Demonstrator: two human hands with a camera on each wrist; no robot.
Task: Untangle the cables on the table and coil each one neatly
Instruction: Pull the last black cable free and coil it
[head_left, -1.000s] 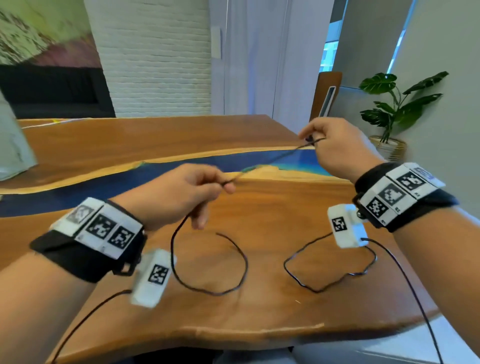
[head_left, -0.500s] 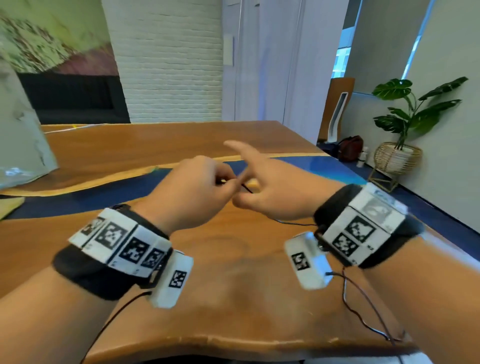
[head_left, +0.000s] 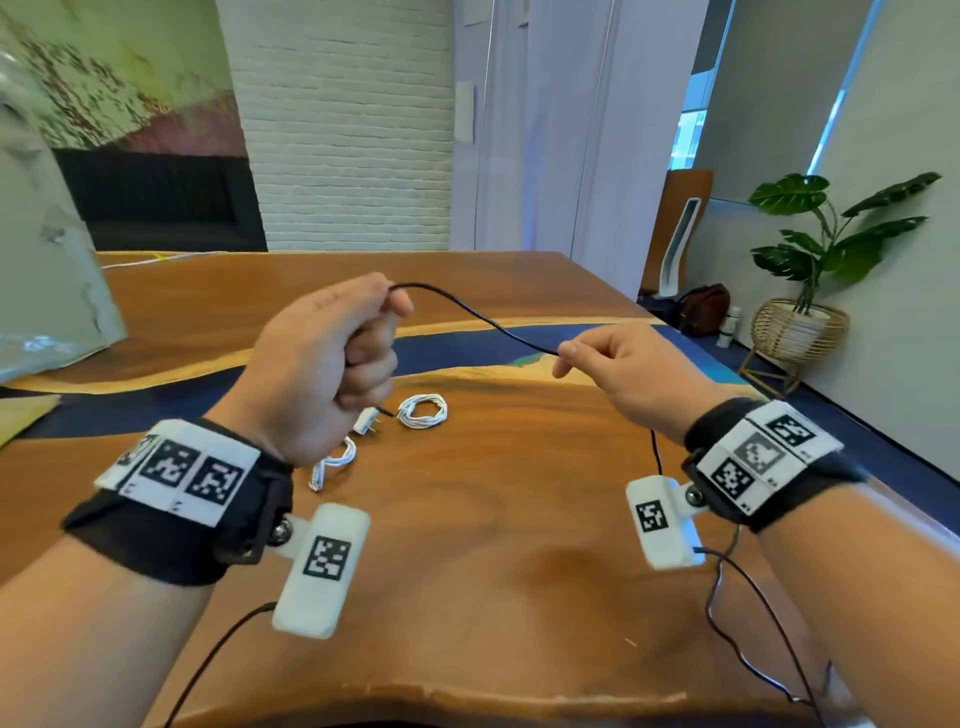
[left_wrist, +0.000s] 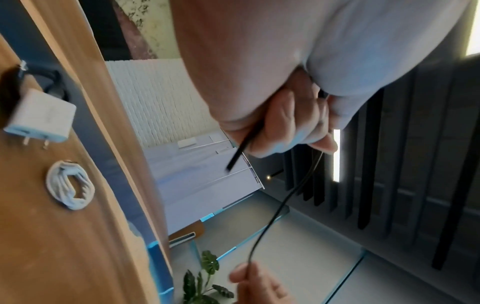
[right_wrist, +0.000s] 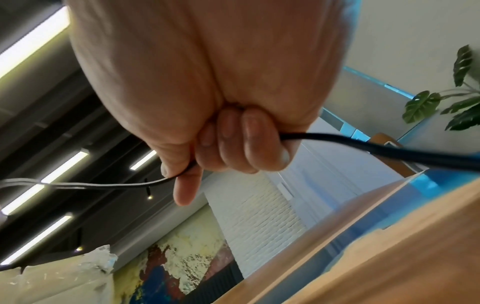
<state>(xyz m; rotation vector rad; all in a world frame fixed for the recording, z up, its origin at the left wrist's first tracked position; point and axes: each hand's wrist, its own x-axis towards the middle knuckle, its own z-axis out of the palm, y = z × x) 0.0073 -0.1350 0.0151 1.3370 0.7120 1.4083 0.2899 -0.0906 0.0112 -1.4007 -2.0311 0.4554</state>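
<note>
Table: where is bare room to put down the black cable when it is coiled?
Bare wood lies on the table between the two wrists, toward the near edge. It is crowded under the left hand: white coil, charger, another white cable. The black cable trails beside the right hand.

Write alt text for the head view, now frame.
Two hands hold a thin black cable in the air above a wooden table: the left hand fisted round it, the right hand pinching it further along. A coiled white cable and a white charger plug lie on the table behind.
</note>
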